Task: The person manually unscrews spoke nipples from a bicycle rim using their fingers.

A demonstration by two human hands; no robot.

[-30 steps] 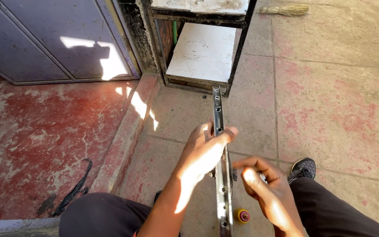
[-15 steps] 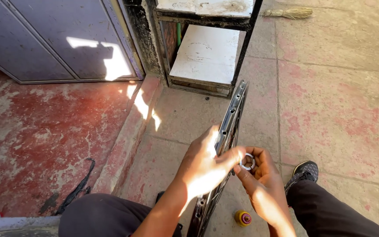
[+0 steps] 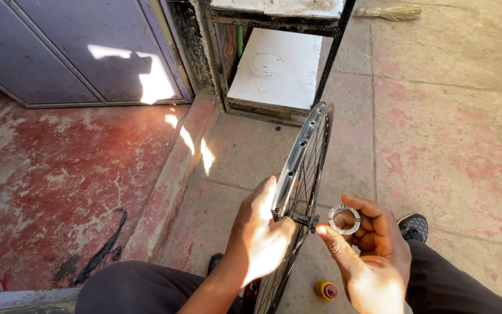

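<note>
My left hand (image 3: pixel 260 238) wraps its fingers around the bicycle wheel rim (image 3: pixel 297 160), standing upright between my knees; my right hand (image 3: pixel 373 256) pinches a metal lockring (image 3: pixel 344 219) beside the hub.

wheel rim (image 3: pixel 297 157): bare metal, glossy where the sun strikes it, drilled with small holes
spokes (image 3: pixel 306 180): thin dark metal wire
ring (image 3: pixel 344 219): silvery metal, smooth, bright
floor (image 3: pixel 437 134): rough concrete slabs, matt, with worn red paint
door (image 3: pixel 59 52): painted metal sheet, dull grey-blue
shelf board (image 3: pixel 277 67): white, matt, scuffed
small cap (image 3: pixel 325 289): yellow plastic, smooth
broom (image 3: pixel 387 11): dry straw
</note>
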